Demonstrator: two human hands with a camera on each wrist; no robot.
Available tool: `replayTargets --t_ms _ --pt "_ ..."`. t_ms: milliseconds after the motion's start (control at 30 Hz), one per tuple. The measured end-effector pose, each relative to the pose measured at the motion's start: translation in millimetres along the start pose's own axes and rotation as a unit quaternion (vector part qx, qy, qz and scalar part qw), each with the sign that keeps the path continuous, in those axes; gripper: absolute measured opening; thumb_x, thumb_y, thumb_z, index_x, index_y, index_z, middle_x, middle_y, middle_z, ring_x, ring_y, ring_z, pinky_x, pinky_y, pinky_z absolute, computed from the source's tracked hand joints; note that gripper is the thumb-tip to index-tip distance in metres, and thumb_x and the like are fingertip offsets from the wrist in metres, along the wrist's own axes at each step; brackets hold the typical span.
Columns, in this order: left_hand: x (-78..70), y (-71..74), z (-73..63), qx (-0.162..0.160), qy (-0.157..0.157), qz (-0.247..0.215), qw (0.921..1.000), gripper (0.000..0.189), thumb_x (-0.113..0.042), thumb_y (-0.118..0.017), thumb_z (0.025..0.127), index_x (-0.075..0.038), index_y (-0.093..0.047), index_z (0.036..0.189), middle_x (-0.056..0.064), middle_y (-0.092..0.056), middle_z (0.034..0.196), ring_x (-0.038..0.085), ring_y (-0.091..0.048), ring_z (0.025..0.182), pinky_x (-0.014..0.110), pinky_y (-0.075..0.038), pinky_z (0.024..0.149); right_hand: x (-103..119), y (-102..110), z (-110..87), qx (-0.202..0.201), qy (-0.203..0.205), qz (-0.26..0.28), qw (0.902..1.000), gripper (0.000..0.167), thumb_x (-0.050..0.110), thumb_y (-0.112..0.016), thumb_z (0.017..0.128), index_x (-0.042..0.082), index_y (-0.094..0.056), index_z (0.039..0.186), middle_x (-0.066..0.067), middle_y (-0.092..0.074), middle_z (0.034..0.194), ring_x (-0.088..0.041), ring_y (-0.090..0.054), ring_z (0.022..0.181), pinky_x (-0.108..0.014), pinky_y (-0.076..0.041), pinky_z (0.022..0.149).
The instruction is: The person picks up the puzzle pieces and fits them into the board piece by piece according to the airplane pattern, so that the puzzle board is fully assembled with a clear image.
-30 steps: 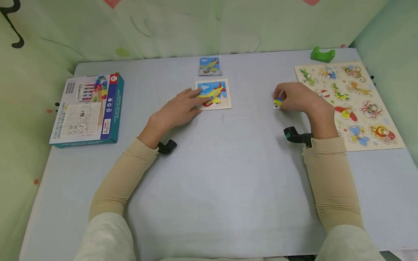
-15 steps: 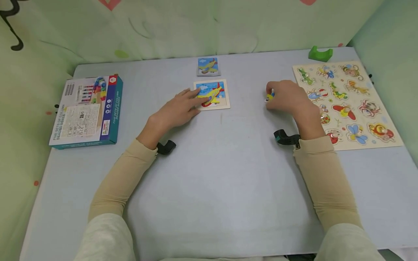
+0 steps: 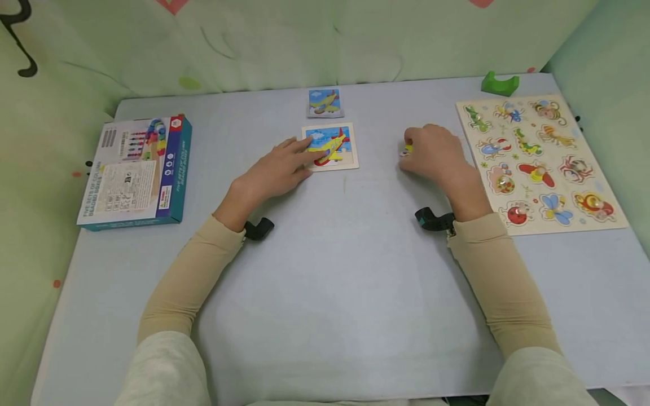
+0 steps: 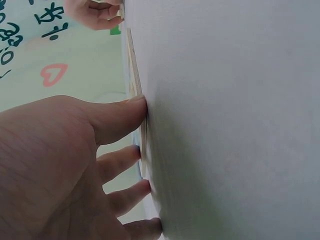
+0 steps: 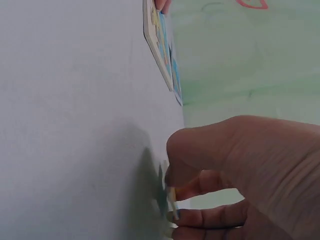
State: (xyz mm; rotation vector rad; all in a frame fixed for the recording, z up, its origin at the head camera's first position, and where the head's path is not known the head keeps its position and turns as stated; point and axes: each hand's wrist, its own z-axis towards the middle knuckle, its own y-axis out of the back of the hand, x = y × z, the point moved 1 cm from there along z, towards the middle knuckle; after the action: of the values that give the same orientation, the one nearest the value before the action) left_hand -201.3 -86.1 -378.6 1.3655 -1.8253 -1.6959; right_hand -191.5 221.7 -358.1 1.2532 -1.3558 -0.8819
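Observation:
My left hand (image 3: 276, 169) lies with spread, fairly straight fingers on the left side of a small wooden airplane jigsaw puzzle (image 3: 355, 149). In the left wrist view, the thumb (image 4: 122, 117) touches the edge of its thin board. To the right of the puzzle, my right hand (image 3: 438, 153) pinches a small puzzle piece (image 3: 407, 150) with yellow on it, just above the table. The right wrist view shows this piece (image 5: 173, 200) edge-on between thumb and fingers, partly hidden by them. Directly behind the puzzle lies a matching airplane picture (image 3: 325, 103).
A large wooden peg puzzle (image 3: 550, 163) with bug and animal figures lies at the right, a green arched block (image 3: 500, 84) behind it. On the left is a boxed toy set (image 3: 134, 172). Fabric walls (image 3: 284, 45) stand at the table's back and sides.
My right hand has moved left from the peg puzzle's edge toward the airplane puzzle, carrying the small piece. The left hand has stayed in place on the puzzle.

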Motion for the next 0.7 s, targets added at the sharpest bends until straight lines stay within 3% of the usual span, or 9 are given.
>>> replayTargets --t_ms 167,400,700 --pt "-0.2 0.0 0.2 0.0 0.001 -0.002 1.0 0.051 -0.031 -0.05 0.105 -0.03 -0.037 0.154 0.008 -0.016 0.168 0.039 -0.012 0.155 0.053 -0.018 0.125 8 -5 2.6 -0.024 0.011 0.027 0.9993 0.045 0.016 -0.05 0.076 -0.001 -0.064 0.116 -0.019 -0.06 0.103 -0.032 -0.052 0.089 -0.049 -0.047 0.074" --pt "0.4 0.1 1.6 0.004 0.002 0.002 1.0 0.05 -0.029 -0.049 0.105 -0.03 -0.038 0.154 0.009 -0.017 0.167 0.039 -0.013 0.155 0.053 -0.018 0.125 18 -6 5.2 -0.027 0.035 0.069 0.9966 0.043 0.018 -0.055 0.081 0.001 -0.067 0.118 -0.017 -0.059 0.11 -0.032 -0.053 0.094 -0.048 -0.047 0.083" --pt "1.4 -1.2 1.9 0.002 0.004 0.003 1.0 0.051 -0.03 -0.05 0.105 -0.031 -0.038 0.154 0.009 -0.017 0.167 0.039 -0.013 0.155 0.052 -0.018 0.125 39 -13 9.1 -0.008 0.094 0.074 0.9928 0.042 0.012 -0.055 0.083 0.003 -0.067 0.123 -0.013 -0.057 0.108 -0.027 -0.05 0.086 -0.036 -0.041 0.072"
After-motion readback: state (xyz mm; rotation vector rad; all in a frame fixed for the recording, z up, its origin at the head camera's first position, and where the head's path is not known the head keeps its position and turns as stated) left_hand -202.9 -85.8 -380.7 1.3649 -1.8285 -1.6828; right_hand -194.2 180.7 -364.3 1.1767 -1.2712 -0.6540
